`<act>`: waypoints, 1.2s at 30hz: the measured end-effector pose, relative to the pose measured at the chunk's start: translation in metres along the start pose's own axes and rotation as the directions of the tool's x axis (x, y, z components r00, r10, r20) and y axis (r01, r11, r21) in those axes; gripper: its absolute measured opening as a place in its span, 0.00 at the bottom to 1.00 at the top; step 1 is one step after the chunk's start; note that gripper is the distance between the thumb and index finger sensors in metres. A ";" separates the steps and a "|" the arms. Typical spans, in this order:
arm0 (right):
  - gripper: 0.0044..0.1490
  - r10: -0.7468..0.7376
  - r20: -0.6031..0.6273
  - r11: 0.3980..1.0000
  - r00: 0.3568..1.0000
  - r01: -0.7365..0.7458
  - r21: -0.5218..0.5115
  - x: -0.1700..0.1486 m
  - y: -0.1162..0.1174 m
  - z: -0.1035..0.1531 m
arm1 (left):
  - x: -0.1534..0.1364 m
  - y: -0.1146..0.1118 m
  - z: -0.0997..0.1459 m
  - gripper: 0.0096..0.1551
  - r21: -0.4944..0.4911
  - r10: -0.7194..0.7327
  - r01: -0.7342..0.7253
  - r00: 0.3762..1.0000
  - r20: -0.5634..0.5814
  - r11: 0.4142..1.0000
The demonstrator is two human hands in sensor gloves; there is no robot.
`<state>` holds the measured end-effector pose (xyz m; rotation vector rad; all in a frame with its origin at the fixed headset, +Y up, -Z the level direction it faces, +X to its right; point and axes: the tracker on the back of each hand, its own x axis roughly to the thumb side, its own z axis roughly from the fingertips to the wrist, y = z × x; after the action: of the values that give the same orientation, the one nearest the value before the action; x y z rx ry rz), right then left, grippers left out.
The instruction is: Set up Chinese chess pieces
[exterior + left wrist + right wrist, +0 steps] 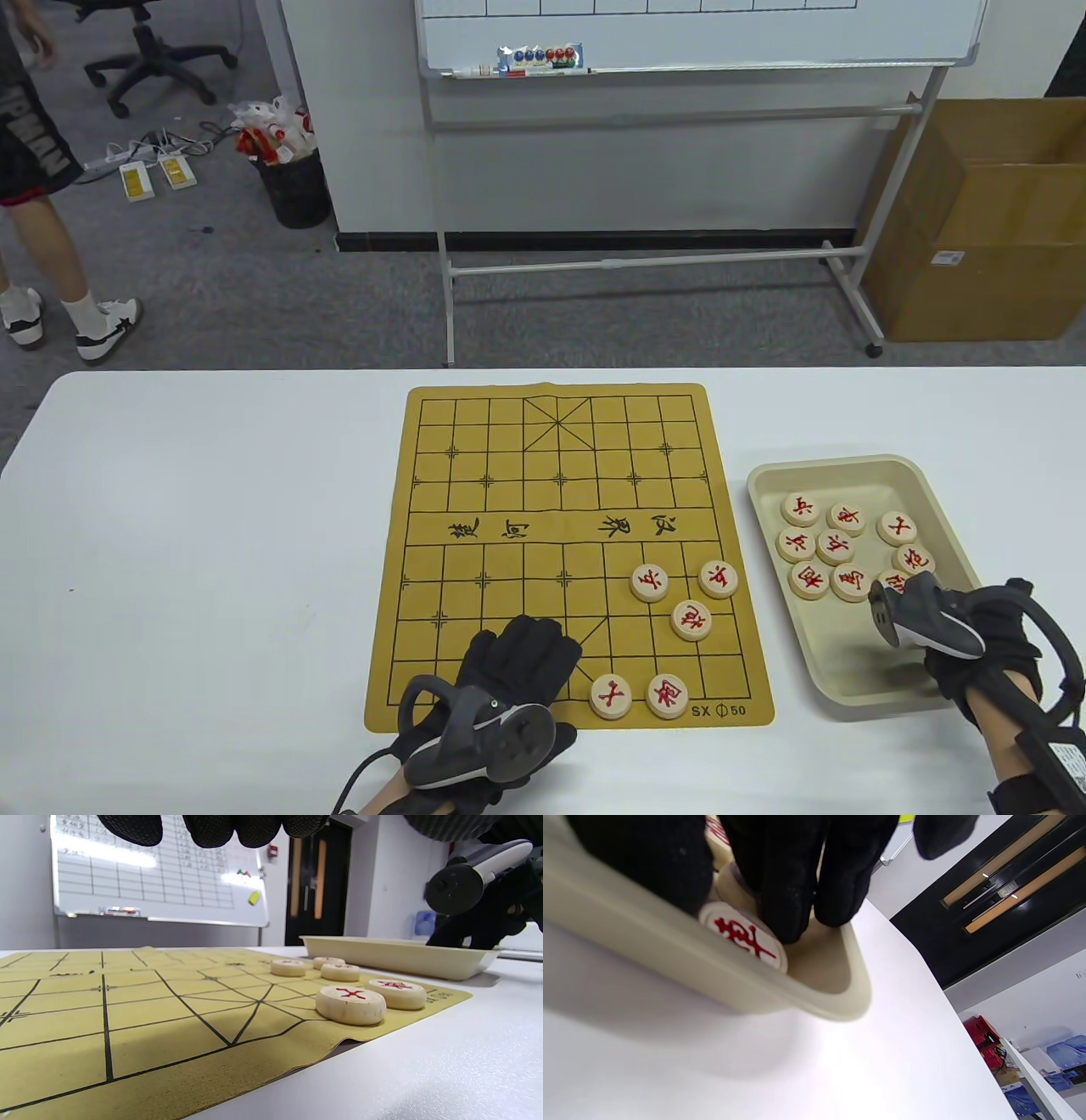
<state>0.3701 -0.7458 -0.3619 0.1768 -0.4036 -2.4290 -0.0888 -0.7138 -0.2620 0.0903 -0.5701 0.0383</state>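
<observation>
Fingers (793, 878) of the right hand (976, 645) reach down into the tray, curled against a red-marked piece (742, 938) near the tray's near wall; from the wrist camera they press at its edge, though whether they truly pinch it I cannot tell. Fingers (530, 645) of the left hand (496, 705) lie straight and together, flat on the near edge of the board, holding nothing.

Under it all is the white surface (212, 543), long and pale. On it lies the yellow board (564, 552), a soft mat with black grid lines, one near corner slightly lifted off the surface in the left wrist view. Just beside the board's right edge sits the beige tray (857, 688), with a cluster of loose pieces (836, 543) in its far half.

Five placed pieces (691, 620) sit on the board's near right quarter: two side by side on the nearest row, close to the left hand, one above them, and two more farther up.
</observation>
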 end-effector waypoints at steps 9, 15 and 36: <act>0.56 -0.009 0.000 1.000 1.000 0.009 -0.008 0.002 0.003 -0.001 | 0.000 0.000 0.000 0.52 0.000 0.000 0.000 1.000 0.000 1.000; 0.56 -0.089 -0.008 0.996 0.996 0.089 -0.016 0.000 0.006 -0.001 | 0.000 0.000 0.000 0.52 0.003 0.003 -0.003 1.000 -0.003 1.000; 0.58 -0.147 0.014 0.981 0.989 0.148 -0.123 0.004 0.003 0.006 | 0.000 -0.001 -0.001 0.52 -0.009 0.001 -0.001 1.000 0.001 1.000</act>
<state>0.3674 -0.7494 -0.3548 0.1511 -0.2487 -2.5916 -0.0884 -0.7152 -0.2630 0.0813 -0.5708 0.0367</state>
